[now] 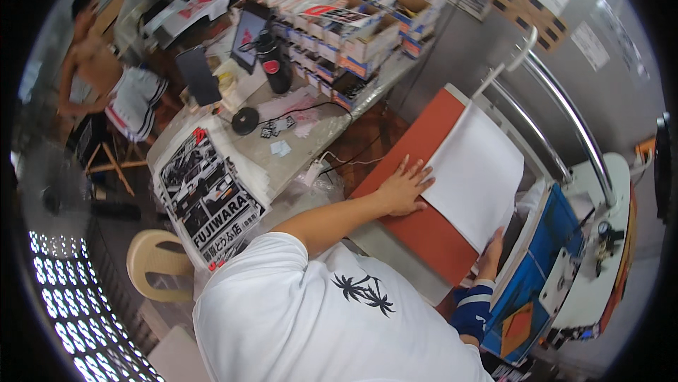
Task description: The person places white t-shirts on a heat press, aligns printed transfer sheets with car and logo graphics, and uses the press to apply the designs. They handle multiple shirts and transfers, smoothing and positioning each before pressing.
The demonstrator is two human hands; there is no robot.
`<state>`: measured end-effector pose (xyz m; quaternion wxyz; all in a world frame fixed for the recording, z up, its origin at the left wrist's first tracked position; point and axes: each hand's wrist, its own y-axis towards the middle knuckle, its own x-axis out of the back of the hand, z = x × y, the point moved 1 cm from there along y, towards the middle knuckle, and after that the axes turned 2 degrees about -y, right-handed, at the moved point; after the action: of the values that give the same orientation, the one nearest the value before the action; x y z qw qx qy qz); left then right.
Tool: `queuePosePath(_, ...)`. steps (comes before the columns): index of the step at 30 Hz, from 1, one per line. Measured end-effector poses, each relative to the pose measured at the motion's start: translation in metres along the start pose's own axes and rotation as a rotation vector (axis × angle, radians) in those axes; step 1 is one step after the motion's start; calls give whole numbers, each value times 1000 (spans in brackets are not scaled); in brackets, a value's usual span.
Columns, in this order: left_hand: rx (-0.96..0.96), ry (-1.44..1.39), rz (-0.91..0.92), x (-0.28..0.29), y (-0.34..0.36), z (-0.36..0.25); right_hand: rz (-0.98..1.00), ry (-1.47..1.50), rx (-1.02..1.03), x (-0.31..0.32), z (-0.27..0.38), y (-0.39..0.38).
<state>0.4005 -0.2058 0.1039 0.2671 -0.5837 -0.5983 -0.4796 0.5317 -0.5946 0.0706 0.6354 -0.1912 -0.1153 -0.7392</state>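
A white sheet point(474, 177) lies on a red-orange flat pad point(406, 149) in front of me. It looks like paper or thin fabric; I cannot tell which. My left hand point(406, 187) rests flat with fingers spread, across the pad and the sheet's left edge. At the sheet's near right corner is my right hand point(492, 253), its fingers straight along the edge and partly hidden. A blue and white band point(473, 310) covers that wrist. Beneath the pad, a grey board point(402, 258) sticks out on the near side.
Right of the pad stands a machine with curved metal bars point(568, 106) and a blue tray point(522, 290). A table on the left bears printed black-and-white sheets point(212, 195), a black bottle point(273, 64) and stacked boxes point(367, 46). A plastic stool point(159, 265) and another person point(106, 71) are farther left.
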Motion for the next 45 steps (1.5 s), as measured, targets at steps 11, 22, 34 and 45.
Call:
queuePosePath(11,660,-229,-706,41,-151,86,-151,-493,277,5,13,-52)
queuePosePath(22,1337,-20,-616,74,-265,256,425,-279,689,-136,159,-170)
queuePosePath(34,1228,239,-331,92,-208,333,441,-337,571,-128,155,-211)
queuePosePath(45,269,-405,-491,127,-117,176,431,-201,587,-106,156,-216)
